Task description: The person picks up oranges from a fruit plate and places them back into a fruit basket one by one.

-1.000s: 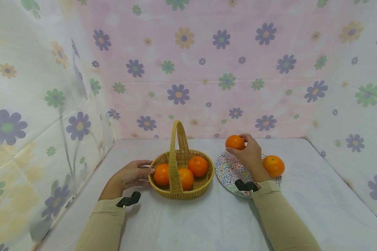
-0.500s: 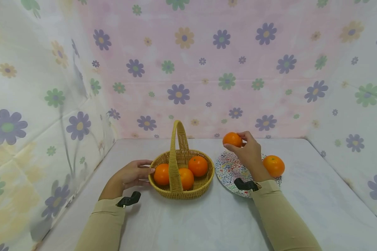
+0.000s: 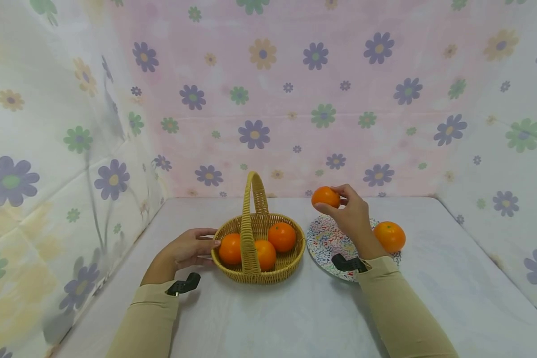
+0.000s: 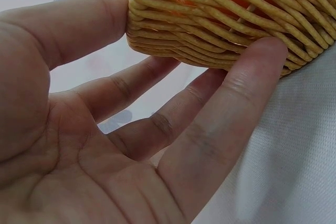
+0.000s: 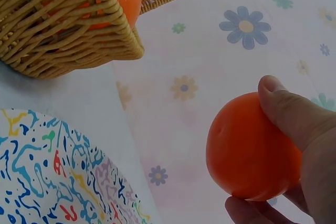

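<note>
My right hand point(image 3: 355, 211) grips an orange point(image 3: 325, 197) between thumb and fingers, raised above the back left rim of the speckled plate point(image 3: 328, 248). The right wrist view shows the thumb on one side of this smooth fruit and the fingers on the opposite side. My left hand point(image 3: 192, 248) holds the left end of a yellow wicker basket point(image 3: 268, 278), its thumb at the rim. In the left wrist view, its fingers point(image 4: 210, 145) press against the woven outer wall point(image 4: 210, 30). Inside the basket lie three oranges point(image 3: 283, 237), one partly behind the handle.
Another orange point(image 3: 390, 236) sits on the plate's right side, beside my right wrist. The basket's tall handle point(image 3: 249, 223) arches over its middle. A white cloth covers the table point(image 3: 268, 323). Flower-printed fabric point(image 3: 295, 99) closes off the back and both sides.
My right hand has moved left and slightly up with the orange, away from the middle of the plate. The left hand and basket stay in place.
</note>
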Tool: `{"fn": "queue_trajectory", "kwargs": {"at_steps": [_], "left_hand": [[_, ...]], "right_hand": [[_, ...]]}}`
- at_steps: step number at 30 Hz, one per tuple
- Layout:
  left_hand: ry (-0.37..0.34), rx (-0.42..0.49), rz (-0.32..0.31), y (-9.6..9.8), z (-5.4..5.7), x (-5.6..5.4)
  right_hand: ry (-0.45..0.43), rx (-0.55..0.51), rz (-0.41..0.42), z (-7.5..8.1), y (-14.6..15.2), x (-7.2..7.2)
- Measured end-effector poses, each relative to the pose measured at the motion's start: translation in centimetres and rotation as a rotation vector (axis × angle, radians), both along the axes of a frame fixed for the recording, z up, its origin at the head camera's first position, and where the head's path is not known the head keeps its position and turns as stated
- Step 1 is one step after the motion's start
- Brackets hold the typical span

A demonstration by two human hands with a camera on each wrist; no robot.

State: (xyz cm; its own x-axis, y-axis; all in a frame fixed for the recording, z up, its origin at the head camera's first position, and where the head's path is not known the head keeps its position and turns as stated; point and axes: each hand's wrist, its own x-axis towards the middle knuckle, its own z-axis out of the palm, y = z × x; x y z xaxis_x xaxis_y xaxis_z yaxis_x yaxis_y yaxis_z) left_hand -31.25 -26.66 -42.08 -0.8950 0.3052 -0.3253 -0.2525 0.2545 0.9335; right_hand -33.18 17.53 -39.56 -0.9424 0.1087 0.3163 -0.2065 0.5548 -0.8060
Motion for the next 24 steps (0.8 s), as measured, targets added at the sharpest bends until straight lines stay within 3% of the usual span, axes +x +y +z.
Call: {"fn": "queue_trajectory", "kwargs": {"at_steps": [12,24], "left_hand": [[0.013,-0.005,0.01,-0.2,-0.3,-0.2],[0.01,-0.006,0.025,-0.1,-0.2,-0.1]], "right_hand": [[0.027,0.003,0.067,0.6,-0.5,0.2],[-0.011,0.026,0.128,0.8,-1.4,0.5]]}}
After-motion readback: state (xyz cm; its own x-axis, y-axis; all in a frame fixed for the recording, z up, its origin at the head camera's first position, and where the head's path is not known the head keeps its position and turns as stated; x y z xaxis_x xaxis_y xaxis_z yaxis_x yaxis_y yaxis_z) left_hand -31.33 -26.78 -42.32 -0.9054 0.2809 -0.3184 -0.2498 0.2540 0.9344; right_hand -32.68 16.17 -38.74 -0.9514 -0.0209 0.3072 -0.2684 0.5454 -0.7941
